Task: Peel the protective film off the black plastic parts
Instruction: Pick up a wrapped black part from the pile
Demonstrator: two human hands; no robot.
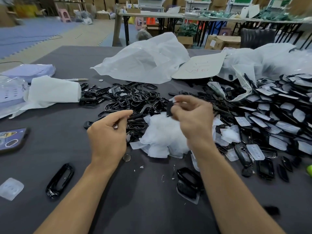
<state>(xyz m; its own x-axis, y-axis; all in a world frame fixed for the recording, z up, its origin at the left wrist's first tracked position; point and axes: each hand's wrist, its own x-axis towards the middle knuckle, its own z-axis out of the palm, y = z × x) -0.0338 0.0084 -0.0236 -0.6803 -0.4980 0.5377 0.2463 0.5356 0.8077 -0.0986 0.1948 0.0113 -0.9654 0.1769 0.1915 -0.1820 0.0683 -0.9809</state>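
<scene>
Now raised right hand (192,119) pinches black part (169,109); left hand (108,132) (curled) grip unclear.

Clutter on the grey desk (59,149).
A phone (11,141) lies at the left edge, a pen (76,79) beside folded white tissue (54,92), a crumpled plastic bag (143,59) farther back.

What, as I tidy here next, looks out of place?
Two stray pieces lie apart from the piles, at the near left: a black frame and a loose film. A metal disc sits beside the film heap.
</scene>
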